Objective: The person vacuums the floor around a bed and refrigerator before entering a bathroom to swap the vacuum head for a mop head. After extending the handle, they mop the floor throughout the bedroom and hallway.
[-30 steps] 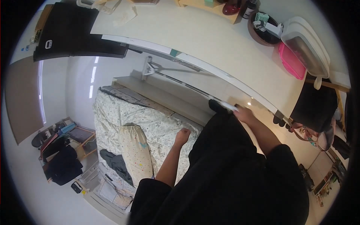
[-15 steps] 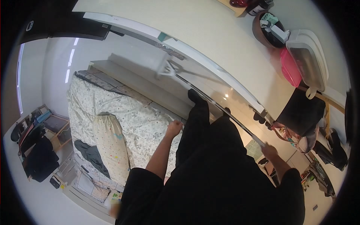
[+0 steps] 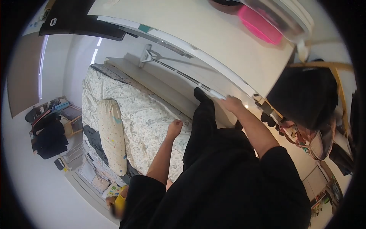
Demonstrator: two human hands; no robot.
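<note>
My right hand (image 3: 231, 103) is closed around the white grip end of a long-handled flat mop (image 3: 179, 72). The mop's pale head (image 3: 146, 55) rests on the floor strip between the bed base and the white desk, toward the far end. My left hand (image 3: 175, 129) hangs in front of me with curled fingers, over the near edge of the bed (image 3: 145, 118); nothing shows in it. The bed has a floral sheet, and a long cream bolster (image 3: 111, 133) lies on it beside a dark grey cloth (image 3: 93, 142).
The white desk (image 3: 213, 38) runs along the right, with a pink container (image 3: 261, 24) on it. A chair draped in black cloth (image 3: 305, 95) stands at right, bags (image 3: 305, 137) beneath. A blurred person in yellow (image 3: 121, 200) is at lower left.
My right hand has swung forward and left, pushing the mop farther along the floor strip. The view has shifted. My left hand stays curled near the bed edge.
</note>
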